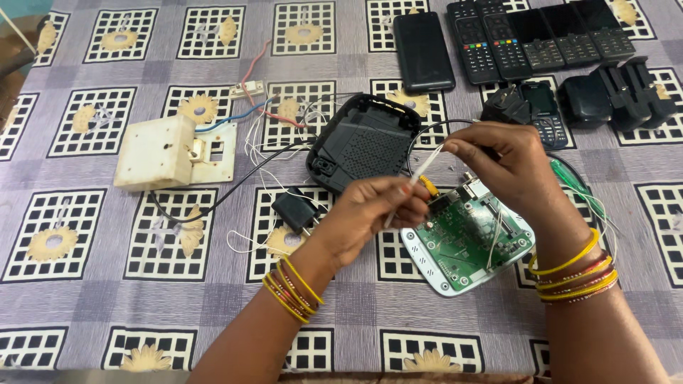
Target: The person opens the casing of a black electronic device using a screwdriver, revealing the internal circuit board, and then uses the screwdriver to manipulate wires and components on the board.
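my left hand [370, 213] is pinched shut on a thin white wire [416, 179], thumb and forefinger closed near its lower end, right over the yellow connector [429, 186] at the edge of the green circuit board [466, 238]. my right hand [505, 167] grips the upper stretch of the same wire between fingertips, so the strand runs taut and slanted between both hands. a thin black wire [434, 128] also loops up toward my right fingers; i cannot tell whether they hold it too.

the circuit board lies in its white lower shell [441, 274] on the patterned tablecloth [213, 313], just under and between my wrists. the black upper cover [363, 139] of the casing lies upside down just beyond my left hand. a black plug adapter [295, 211] sits near my left wrist, with black and white leads trailing around it. further left lies a cream switch box [160, 151] with red and blue wires. a green screwdriver [573, 183] pokes out beside my right forearm. along the far edge are a dark phone [423, 51], a row of remote controls [491, 46], a small keypad phone [542, 114] and black chargers [615, 96].
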